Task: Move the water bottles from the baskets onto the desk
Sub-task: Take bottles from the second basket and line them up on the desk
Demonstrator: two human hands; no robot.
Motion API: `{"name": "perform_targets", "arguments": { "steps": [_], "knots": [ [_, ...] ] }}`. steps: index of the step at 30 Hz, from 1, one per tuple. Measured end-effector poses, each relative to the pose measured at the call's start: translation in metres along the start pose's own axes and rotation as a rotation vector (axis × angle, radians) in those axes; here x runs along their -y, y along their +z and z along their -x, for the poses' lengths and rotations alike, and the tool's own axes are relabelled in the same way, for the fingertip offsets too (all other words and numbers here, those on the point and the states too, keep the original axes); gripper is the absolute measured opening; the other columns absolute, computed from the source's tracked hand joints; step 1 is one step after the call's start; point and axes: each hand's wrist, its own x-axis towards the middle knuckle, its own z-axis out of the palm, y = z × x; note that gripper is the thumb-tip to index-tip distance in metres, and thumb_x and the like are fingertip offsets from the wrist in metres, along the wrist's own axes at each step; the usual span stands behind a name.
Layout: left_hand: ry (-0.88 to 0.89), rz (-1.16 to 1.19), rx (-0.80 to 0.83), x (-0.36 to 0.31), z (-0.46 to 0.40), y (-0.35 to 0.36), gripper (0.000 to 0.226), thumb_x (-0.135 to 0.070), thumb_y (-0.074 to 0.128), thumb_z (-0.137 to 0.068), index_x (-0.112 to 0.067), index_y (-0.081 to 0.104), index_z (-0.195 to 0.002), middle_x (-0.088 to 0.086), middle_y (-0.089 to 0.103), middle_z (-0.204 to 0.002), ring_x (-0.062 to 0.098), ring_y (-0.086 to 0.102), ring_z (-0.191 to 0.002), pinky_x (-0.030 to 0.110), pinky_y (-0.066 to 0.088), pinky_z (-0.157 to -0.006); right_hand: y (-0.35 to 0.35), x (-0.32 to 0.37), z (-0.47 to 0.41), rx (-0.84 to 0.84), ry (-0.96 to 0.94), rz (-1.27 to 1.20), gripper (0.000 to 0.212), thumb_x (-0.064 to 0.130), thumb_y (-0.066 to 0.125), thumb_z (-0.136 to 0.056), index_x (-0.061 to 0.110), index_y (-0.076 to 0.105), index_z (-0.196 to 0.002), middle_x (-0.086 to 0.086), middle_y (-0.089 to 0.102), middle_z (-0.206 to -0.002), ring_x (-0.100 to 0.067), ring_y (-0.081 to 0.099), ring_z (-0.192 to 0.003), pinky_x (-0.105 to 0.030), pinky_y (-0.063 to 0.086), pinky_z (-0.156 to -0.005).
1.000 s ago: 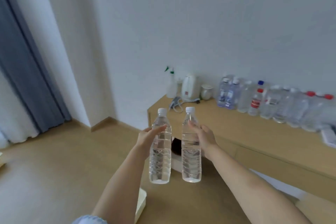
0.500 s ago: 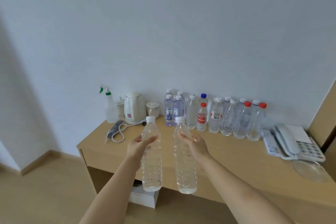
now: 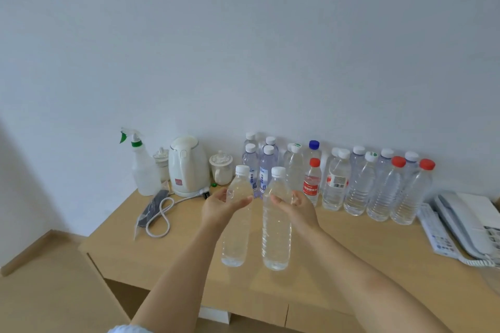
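Clear bottles (image 3: pixel 236 227) gripped upright, one per hand, L hand (image 3: pixel 220 207) & R hand (image 3: pixel 299 209), above desk (image 3: pixel 189 251); bottle row (image 3: pixel 359 186), kettle (image 3: pixel 188 166) behind.

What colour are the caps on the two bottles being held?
White on both the left bottle and the right bottle; head view.

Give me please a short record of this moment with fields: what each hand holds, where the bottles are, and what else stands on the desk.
left hand: grips a clear bottle with a white cap, upright
right hand: grips a second clear bottle with a white cap, upright
held bottles: above the desk, whether touching it cannot be told
back of desk: row of bottles along the wall
left part: kettle, spray bottle, cup with lid
right part: telephone
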Motion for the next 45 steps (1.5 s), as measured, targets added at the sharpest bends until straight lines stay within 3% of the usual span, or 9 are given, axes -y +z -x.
{"name": "perform_targets", "arguments": {
  "steps": [3, 7, 11, 15, 25, 33, 40, 43, 45],
  "knots": [
    [0.023, -0.097, -0.008, -0.004, -0.036, 0.003, 0.058, -0.039, 0.085, -0.06, -0.018, 0.059, -0.106, -0.007, 0.063, -0.108, 0.013, 0.059, -0.096, 0.028, 0.046, -0.085, 0.011, 0.006, -0.031, -0.062, 0.005, 0.049, 0.064, 0.044, 0.079, -0.069, 0.018, 0.05, -0.119, 0.004, 0.058, -0.104, -0.015, 0.055, -0.097, -0.025, 0.041, -0.082],
    [0.068, -0.147, 0.014, -0.006, -0.078, 0.013, 0.063, -0.032, 0.085, -0.064, -0.014, 0.058, -0.117, -0.002, 0.063, -0.11, 0.014, 0.057, -0.096, 0.024, 0.042, -0.078, 0.023, 0.011, -0.069, -0.116, -0.011, 0.114, 0.065, 0.042, 0.083, -0.063, 0.019, 0.048, -0.112, 0.001, 0.058, -0.106, -0.017, 0.059, -0.096, -0.028, 0.046, -0.079],
    [0.081, -0.207, 0.059, -0.004, -0.113, 0.022, 0.041, -0.027, 0.085, -0.065, -0.016, 0.06, -0.095, -0.009, 0.061, -0.082, 0.011, 0.059, -0.08, 0.015, 0.041, -0.058, 0.029, 0.011, -0.097, -0.157, 0.011, 0.145, 0.057, 0.033, 0.083, -0.067, 0.02, 0.043, -0.105, 0.001, 0.055, -0.1, -0.015, 0.057, -0.088, -0.026, 0.045, -0.073],
    [0.076, -0.207, 0.068, 0.002, -0.133, 0.031, 0.038, -0.023, 0.084, -0.066, -0.026, 0.049, -0.078, -0.014, 0.051, -0.075, 0.003, 0.051, -0.07, 0.01, 0.037, -0.056, 0.035, 0.002, -0.118, -0.18, 0.035, 0.136, 0.054, 0.024, 0.082, -0.068, 0.019, 0.041, -0.102, 0.007, 0.053, -0.089, -0.008, 0.054, -0.078, -0.016, 0.039, -0.06],
    [0.073, -0.193, 0.034, 0.015, -0.164, 0.046, 0.059, -0.026, 0.086, -0.062, -0.011, 0.055, -0.11, -0.004, 0.057, -0.101, 0.013, 0.055, -0.096, 0.024, 0.041, -0.081, 0.047, -0.016, -0.142, -0.17, 0.051, 0.113, 0.058, 0.028, 0.083, -0.066, 0.019, 0.042, -0.106, 0.004, 0.057, -0.099, -0.013, 0.058, -0.089, -0.029, 0.048, -0.079],
    [0.086, -0.214, 0.069, 0.018, -0.174, 0.046, 0.063, -0.028, 0.085, -0.064, -0.013, 0.052, -0.115, -0.007, 0.055, -0.104, 0.01, 0.052, -0.099, 0.024, 0.04, -0.084, 0.056, -0.013, -0.152, -0.139, -0.003, 0.153, 0.054, 0.025, 0.079, -0.073, 0.021, 0.038, -0.108, 0.006, 0.054, -0.099, -0.007, 0.054, -0.086, -0.013, 0.038, -0.064],
    [0.115, -0.276, 0.096, 0.017, -0.165, 0.044, 0.061, -0.031, 0.079, -0.071, -0.013, 0.048, -0.12, -0.005, 0.056, -0.109, 0.014, 0.054, -0.105, 0.026, 0.043, -0.084, 0.062, -0.017, -0.147, -0.111, -0.013, 0.114, 0.071, 0.035, 0.078, -0.071, 0.025, 0.035, -0.127, 0.007, 0.051, -0.121, -0.01, 0.053, -0.108, -0.023, 0.043, -0.086],
    [0.188, -0.577, 0.16, 0.016, -0.159, 0.039, 0.098, -0.05, 0.072, -0.073, -0.01, 0.022, -0.147, 0.005, 0.028, -0.152, 0.023, 0.018, -0.144, 0.038, 0.028, -0.113, 0.056, -0.007, -0.139, -0.124, -0.113, 0.208, 0.075, 0.042, 0.074, -0.075, 0.024, 0.034, -0.136, 0.008, 0.043, -0.133, -0.012, 0.04, -0.127, -0.028, 0.034, -0.101],
    [0.219, -0.749, 0.16, 0.012, -0.151, 0.037, 0.111, -0.061, 0.062, -0.076, -0.006, 0.002, -0.151, 0.006, 0.003, -0.159, 0.021, -0.004, -0.147, 0.038, 0.01, -0.12, 0.049, 0.002, -0.133, -0.149, -0.186, 0.391, 0.077, 0.043, 0.065, -0.083, 0.015, 0.026, -0.144, -0.001, 0.034, -0.147, -0.018, 0.03, -0.138, -0.031, 0.029, -0.107]
  ]
}}
